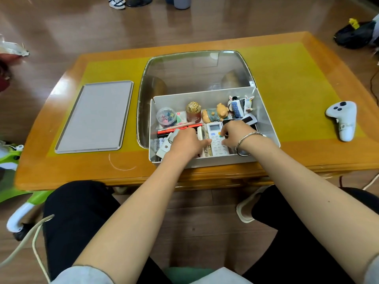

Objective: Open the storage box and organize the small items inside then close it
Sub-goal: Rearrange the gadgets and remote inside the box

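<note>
Head view. The storage box [264,119] stood open at the near edge of the table [297,83], its clear lid [194,68] swung back and standing behind it, so that both hands could reach straight down among the contents. The left hand [185,143] lay palm down over the small items in the near left part of the box, fingers [202,142] curled downward; whether they gripped anything could not be told, as the hand hid what lay beneath. The right hand [235,133] rested on the white remote control [215,138], fingers bent against its upper edge and side, seemingly holding it to shift or straighten it (a judgement only). Along the back wall stood the taller pieces: a round tub of clips [166,117], an amber bottle [193,112] and toy figures [217,114]. Red pens [174,129] lay flat before them. A grey tray [96,116] sat on the left of the table, a white game controller [343,117] well apart on the right.
</note>
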{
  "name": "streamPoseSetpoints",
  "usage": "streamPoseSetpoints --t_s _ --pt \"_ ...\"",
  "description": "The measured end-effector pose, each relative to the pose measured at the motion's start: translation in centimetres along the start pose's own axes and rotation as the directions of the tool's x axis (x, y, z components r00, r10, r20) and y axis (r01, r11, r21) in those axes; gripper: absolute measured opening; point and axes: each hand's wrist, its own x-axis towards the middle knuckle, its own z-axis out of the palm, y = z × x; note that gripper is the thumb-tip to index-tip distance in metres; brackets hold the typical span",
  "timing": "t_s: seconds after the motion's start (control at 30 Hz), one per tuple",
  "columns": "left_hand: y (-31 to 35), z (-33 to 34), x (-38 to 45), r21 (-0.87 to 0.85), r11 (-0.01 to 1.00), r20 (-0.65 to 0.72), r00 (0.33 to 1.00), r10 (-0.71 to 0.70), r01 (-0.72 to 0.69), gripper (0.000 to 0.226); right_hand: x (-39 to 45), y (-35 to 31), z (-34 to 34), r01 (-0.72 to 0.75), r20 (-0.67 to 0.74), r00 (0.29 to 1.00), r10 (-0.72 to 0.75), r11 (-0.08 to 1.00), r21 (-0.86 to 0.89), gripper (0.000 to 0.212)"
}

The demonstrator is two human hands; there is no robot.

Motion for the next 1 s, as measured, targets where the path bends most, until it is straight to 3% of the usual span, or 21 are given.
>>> streamPoseSetpoints --t_s 0.43,0.67,0.87,1.0 --pt "-0.5 0.7 0.0 0.113 0.992 -0.064 0.996 0.06 -0.053 0.041 -0.1 0.2 0.4 -0.016 0.078 0.997 0.011 0.998 0.06 0.038" --pt "-1.7 -0.7 -0.6 0.242 0.959 -0.335 0.915 0.226 -0.148 0.024 0.0 -0.1 0.7 -0.001 0.015 1.0 0.002 1.0 -0.002 0.036" --pt "-2.8 -1.1 0.2 0.363 0.928 -0.304 0.929 0.21 -0.091 0.05 -0.1 -0.6 0.5 -0.012 -0.006 1.0 0.012 1.0 0.001 0.041" --pt "-3.5 -1.3 0.0 0.303 0.952 -0.402 0.901 0.161 -0.035 0.061 -0.3 -1.5 0.6 -0.061 -0.034 0.998 0.059 0.996 -0.069 0.065"
